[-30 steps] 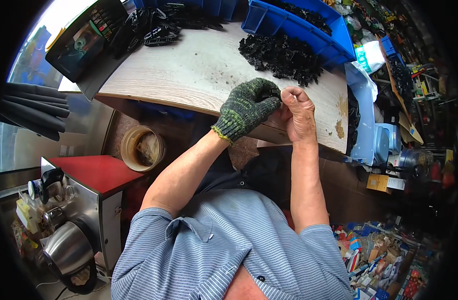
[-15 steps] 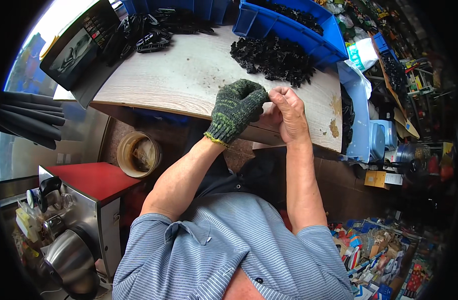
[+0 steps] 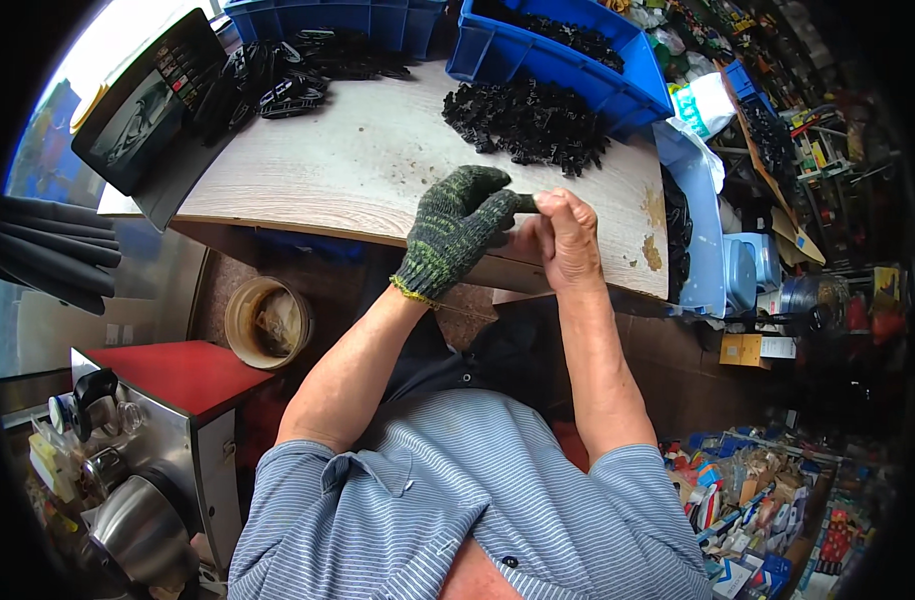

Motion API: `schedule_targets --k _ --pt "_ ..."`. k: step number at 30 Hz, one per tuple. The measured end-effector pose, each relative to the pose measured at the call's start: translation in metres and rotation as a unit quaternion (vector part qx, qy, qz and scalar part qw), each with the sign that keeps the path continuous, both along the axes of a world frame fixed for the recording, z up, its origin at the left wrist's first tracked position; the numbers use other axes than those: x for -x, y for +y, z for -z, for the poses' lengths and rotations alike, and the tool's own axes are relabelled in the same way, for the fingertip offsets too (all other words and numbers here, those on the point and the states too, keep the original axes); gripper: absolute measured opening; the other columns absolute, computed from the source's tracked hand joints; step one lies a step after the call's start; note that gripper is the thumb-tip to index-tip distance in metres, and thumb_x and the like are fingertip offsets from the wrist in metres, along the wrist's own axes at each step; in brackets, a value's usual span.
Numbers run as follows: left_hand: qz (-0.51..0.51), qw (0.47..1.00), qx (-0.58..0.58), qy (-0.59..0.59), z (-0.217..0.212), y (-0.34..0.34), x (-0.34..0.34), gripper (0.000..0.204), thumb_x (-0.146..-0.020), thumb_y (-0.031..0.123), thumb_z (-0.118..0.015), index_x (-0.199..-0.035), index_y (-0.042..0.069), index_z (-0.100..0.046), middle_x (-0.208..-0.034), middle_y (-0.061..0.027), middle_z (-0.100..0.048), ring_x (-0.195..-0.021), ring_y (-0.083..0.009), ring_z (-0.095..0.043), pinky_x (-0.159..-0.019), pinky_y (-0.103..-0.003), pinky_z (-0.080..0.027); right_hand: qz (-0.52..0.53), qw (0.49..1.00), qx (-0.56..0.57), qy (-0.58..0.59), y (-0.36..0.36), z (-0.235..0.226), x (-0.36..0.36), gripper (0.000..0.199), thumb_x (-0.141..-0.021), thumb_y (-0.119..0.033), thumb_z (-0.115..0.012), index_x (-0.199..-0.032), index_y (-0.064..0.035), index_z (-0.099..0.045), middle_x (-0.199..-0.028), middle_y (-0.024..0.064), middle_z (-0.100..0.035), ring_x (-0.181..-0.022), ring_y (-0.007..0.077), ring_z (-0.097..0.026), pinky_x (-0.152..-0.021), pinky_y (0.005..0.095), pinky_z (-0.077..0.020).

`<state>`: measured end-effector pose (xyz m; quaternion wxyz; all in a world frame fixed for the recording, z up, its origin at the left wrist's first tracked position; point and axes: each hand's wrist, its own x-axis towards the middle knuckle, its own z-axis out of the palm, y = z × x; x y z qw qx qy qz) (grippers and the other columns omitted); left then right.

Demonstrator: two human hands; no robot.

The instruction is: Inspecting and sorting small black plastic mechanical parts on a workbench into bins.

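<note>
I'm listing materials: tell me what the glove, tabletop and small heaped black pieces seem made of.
Glove: knitted yarn, matte; ribbed stitches show. Tabletop: probably wood-look laminate, low sheen; streaky grain, brown worn-looking patches. Small black pieces: perhaps moulded plastic, dark with small glints; coated metal remains possible.

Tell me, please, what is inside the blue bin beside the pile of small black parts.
Many small black parts show inside the blue bin. Whatever lies beneath the top ones is covered, and the near wall hides part of the inside.
</note>
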<state>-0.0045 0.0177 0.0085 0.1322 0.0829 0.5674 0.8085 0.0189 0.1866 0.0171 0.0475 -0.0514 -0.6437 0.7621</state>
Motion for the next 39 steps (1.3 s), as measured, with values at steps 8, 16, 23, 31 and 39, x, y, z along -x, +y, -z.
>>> schedule_targets --k 8,16,23,31,39 --pt "0.013 1.000 -0.012 -0.013 -0.002 0.000 -0.002 0.034 -0.096 0.020 -0.066 -0.124 0.000 -0.060 -0.105 -0.0106 -0.070 -0.085 -0.0162 -0.070 -0.064 -0.026 -0.055 0.363 0.927 0.097 -0.012 0.081 -0.030 0.011 0.046 -0.086 -0.045 -0.072 -0.103 -0.0043 -0.058 -0.045 0.0027 -0.039 -0.051 0.0224 -0.060 -0.068 0.0556 -0.0607" --pt "-0.012 1.000 -0.021 0.004 0.001 0.000 -0.003 0.030 -0.097 0.018 -0.066 -0.122 0.002 -0.062 -0.101 -0.0080 -0.071 -0.082 -0.0150 -0.071 -0.062 -0.025 -0.053 0.166 0.981 -0.004 -0.103 0.036 -0.011 0.034 0.036 -0.080 -0.028 -0.083 -0.100 -0.0059 -0.063 -0.047 -0.0001 -0.046 -0.042 0.0150 -0.054 -0.056 0.0429 -0.0611" --pt "-0.027 0.998 -0.040 0.033 0.008 0.002 -0.003 0.028 -0.097 0.016 -0.065 -0.121 0.002 -0.062 -0.101 -0.0076 -0.072 -0.082 -0.0151 -0.071 -0.064 -0.026 -0.054 0.097 0.965 -0.185 -0.159 0.005 -0.014 0.064 0.029 -0.079 -0.025 -0.083 -0.090 -0.0030 -0.069 -0.064 0.0030 -0.060 -0.039 0.0098 -0.049 -0.038 0.0304 -0.0492" --pt "-0.044 0.997 -0.055 0.025 0.008 0.005 0.000 0.025 -0.096 0.011 -0.064 -0.118 -0.002 -0.062 -0.094 -0.0102 -0.070 -0.076 -0.0119 -0.067 -0.066 -0.027 -0.056 0.095 0.969 -0.126 -0.190 0.010 -0.018 0.065 0.018 -0.082 -0.020 -0.076 -0.087 -0.0049 -0.068 -0.054 0.0018 -0.054 -0.038 0.0140 -0.051 -0.040 0.0338 -0.0530" --pt "-0.097 0.967 0.095 0.215 0.022 0.019 0.031 0.037 -0.092 0.010 -0.067 -0.128 0.004 -0.062 -0.109 -0.0082 -0.071 -0.101 -0.0172 -0.066 -0.085 -0.031 -0.053 0.005 0.984 0.015 -0.180 0.020 -0.014 0.036 0.022 -0.082 -0.025 -0.074 -0.084 -0.0060 -0.063 -0.045 0.0021 -0.044 -0.037 0.0164 -0.045 -0.049 0.0409 -0.0560"
